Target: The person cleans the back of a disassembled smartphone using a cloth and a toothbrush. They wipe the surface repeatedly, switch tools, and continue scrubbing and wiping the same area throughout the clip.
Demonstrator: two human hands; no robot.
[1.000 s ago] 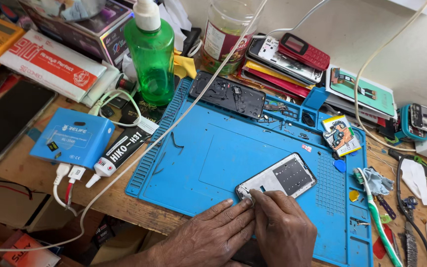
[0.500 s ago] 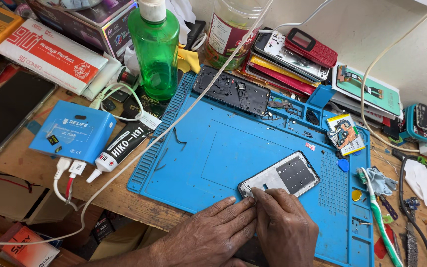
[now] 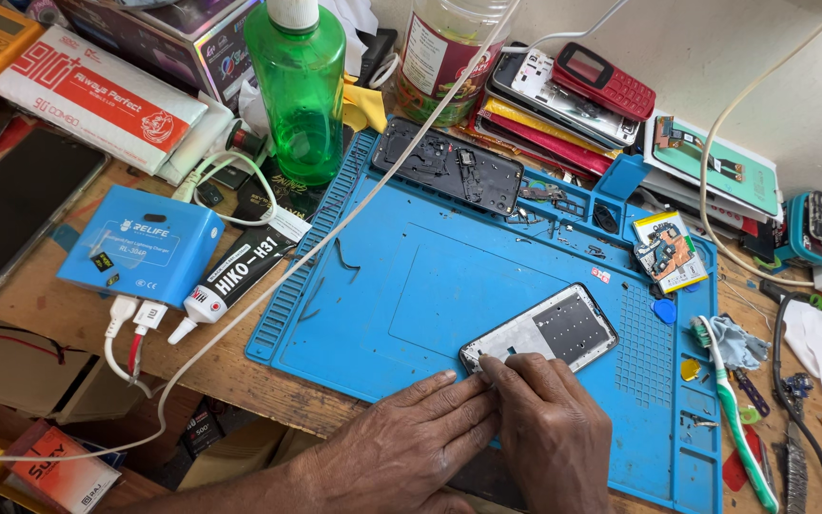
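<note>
An opened phone body (image 3: 544,335), silver with a dark inner panel, lies at an angle on the blue repair mat (image 3: 411,286). My left hand (image 3: 401,447) rests flat on the mat's near edge, fingertips touching the phone's lower left corner. Beside it my right hand (image 3: 549,424) presses its fingers on the same end of the phone; anything pinched between the fingertips is too small to make out. A black phone back frame (image 3: 449,167) lies at the mat's far edge.
A green plastic bottle (image 3: 302,95) stands behind the mat. A blue charger box (image 3: 140,246) and a black glue tube (image 3: 230,276) lie to the left. A stack of phones (image 3: 563,95) sits at the back; a green toothbrush (image 3: 734,419) lies at the right. A white cable (image 3: 316,238) crosses the mat.
Both hands stay at the phone's near end with only small finger movements. The view has shifted slightly, so the bench sits lower in frame.
</note>
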